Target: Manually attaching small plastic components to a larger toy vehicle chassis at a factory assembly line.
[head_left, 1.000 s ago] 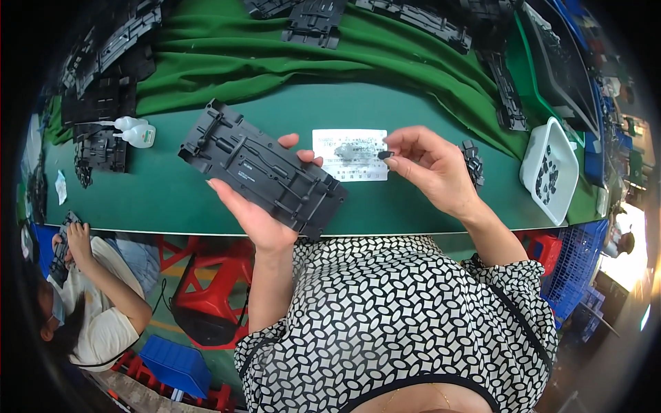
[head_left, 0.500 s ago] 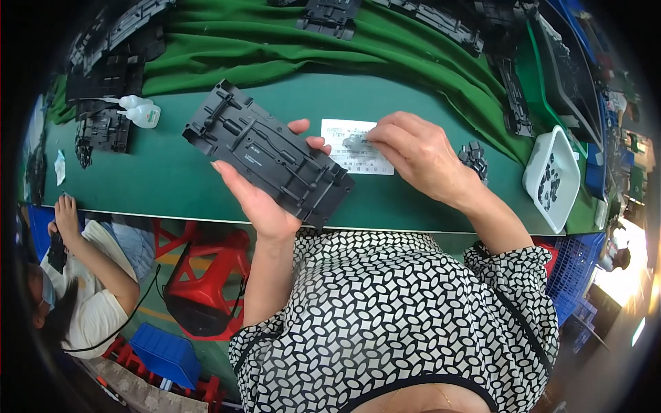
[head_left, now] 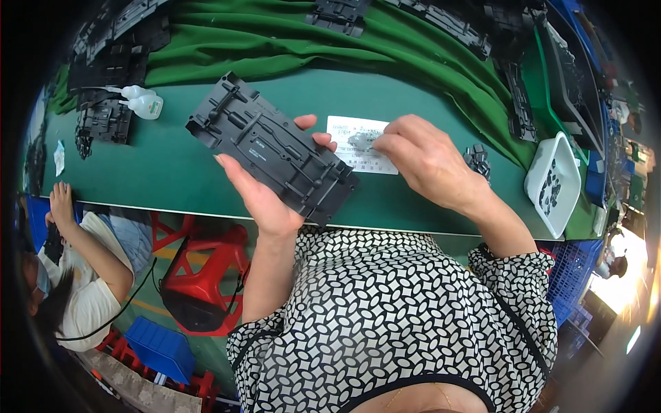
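Bench: green table (head_left: 172, 165), spanning my view; I am at its near edge. A rumpled green cloth (head_left: 275, 45) lies along the far side, with black moulded parts (head_left: 337, 15) on and around it. Left, below the table edge: a co-worker (head_left: 96, 296) in a white top, and between us a red stool (head_left: 213, 268). At the right end of the table, a white tray (head_left: 566, 196).

Black moulded plate (head_left: 272, 148): raised above the table in front of me, ribbed face toward me, set diagonally, far end to the left, near end to the right. My left hand (head_left: 268, 206) grasps it, palm under the near edge, thumb along that edge, fingertips showing past the far one.

My right hand (head_left: 430, 162) is over the right part of a white printed paper (head_left: 344, 153), fingers drawn together; the tips are hidden, so I cannot tell whether anything is pinched there. The paper lies just right of the plate and bears a greyish patch, nature unclear. White bottle (head_left: 147, 105): left, beside other black parts. Pile of small black parts (head_left: 477, 160): just beyond my right wrist. Smallest: loose black pieces (head_left: 551, 186), scattered in the tray
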Tool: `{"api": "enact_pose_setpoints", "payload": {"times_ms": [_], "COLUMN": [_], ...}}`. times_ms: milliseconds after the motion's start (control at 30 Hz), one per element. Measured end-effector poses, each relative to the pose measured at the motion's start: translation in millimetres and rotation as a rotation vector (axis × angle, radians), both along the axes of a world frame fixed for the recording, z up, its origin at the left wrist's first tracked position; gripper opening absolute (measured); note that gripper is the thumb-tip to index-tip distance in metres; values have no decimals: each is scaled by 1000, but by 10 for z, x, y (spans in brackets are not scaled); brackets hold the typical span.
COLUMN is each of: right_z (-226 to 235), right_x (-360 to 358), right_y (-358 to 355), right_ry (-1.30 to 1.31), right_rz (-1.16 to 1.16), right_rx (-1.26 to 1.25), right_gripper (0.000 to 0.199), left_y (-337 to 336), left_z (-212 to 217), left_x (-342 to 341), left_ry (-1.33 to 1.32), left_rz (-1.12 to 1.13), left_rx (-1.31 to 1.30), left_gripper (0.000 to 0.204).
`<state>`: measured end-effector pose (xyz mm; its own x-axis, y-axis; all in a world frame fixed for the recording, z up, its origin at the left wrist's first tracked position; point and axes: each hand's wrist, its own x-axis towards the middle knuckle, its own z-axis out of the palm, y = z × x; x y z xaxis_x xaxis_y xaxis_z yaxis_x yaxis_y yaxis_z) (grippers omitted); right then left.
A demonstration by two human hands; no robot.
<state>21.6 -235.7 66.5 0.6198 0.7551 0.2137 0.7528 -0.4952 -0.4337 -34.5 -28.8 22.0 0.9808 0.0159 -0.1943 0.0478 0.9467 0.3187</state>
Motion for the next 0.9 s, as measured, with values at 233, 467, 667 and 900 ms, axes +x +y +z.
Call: {"api": "enact_pose_setpoints", "payload": {"times_ms": [233,467,667,900], "right_z": [45,3,-21,140], "right_x": [32,90,-38,-86], "right_y": [70,97,35,-1], "right_ry": [352,98,-5,563], "right_rz": [-200,-167,-35,-365], "right_rx": [6,5,-60,218], "right_gripper": [8,9,9,9], "left_y": [2,-9,0,14], "left_z": [-6,18,12,-44], "left_x": [-5,-4,-6,-23], "left_ry": [2,24,15,-85], "left_rz": [1,1,8,-19], "left_rx": [-12,-5,0,35], "left_gripper": [91,91,91,79]}}
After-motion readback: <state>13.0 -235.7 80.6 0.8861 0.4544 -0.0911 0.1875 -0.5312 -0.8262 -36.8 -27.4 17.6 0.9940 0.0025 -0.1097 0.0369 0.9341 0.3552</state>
